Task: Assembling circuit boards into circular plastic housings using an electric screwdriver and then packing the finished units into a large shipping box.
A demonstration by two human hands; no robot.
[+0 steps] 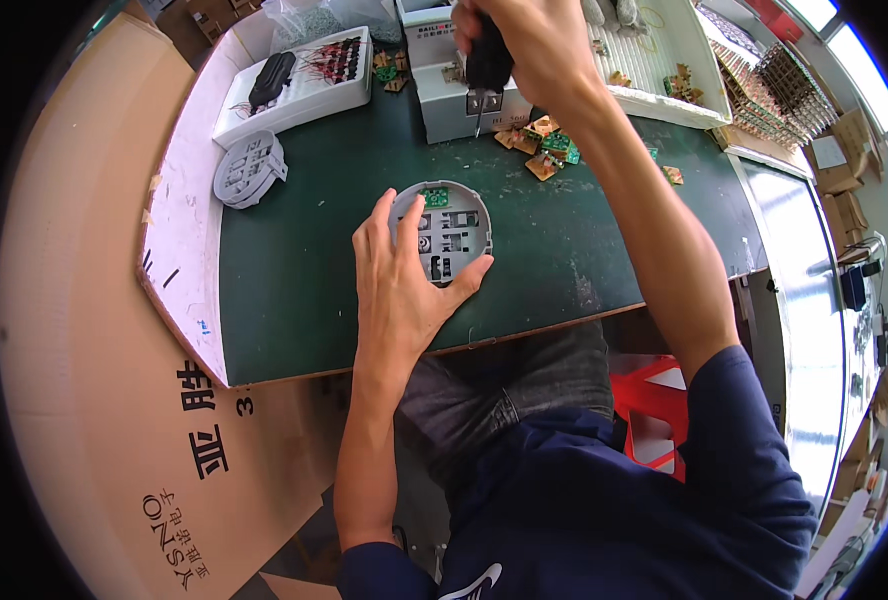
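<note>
Screwdriver gripped in the right hand I'm watching remotely, shaft down, left hand kinda hugging a round grey housing on the green bench, loose circuit boards beyond, another grey shell off left.

I see the left forearm cross the near edge of the table, its hand arched, thumb spread from the fingers. The right arm stretches past the near right corner toward the far edge, that hand raised, fingers curled tight.
</note>
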